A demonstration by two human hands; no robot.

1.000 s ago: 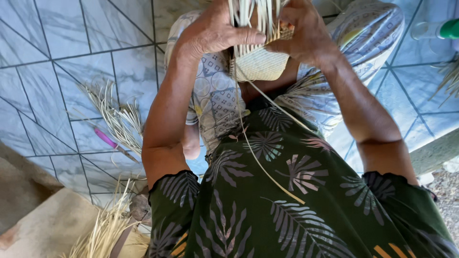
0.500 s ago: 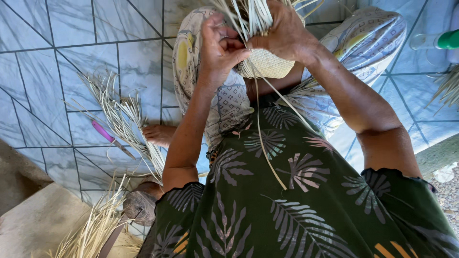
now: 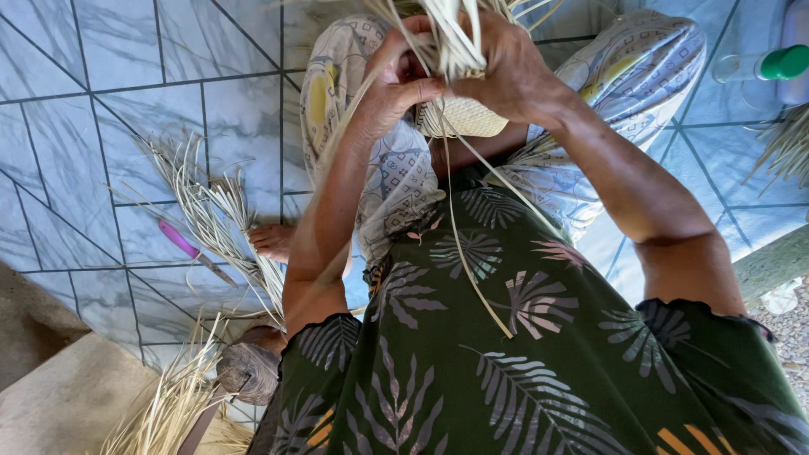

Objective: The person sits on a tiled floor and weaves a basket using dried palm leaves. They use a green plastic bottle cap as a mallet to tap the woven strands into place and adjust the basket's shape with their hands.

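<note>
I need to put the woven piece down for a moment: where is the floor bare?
Bare tiles lie at upper left, beyond the loose straw strips and the pink-handled knife. Crowded: the lap, under both hands and the woven piece; the bottle at upper right.

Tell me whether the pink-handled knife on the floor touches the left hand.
Apart. The head view shows the pink-handled knife lying on the tiled floor among loose straw, while the left hand is raised at the woven piece.

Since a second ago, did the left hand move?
Yes. The left hand slid right and closed in on the right hand, at the woven straw piece; it had gripped strips farther left of it.
</note>
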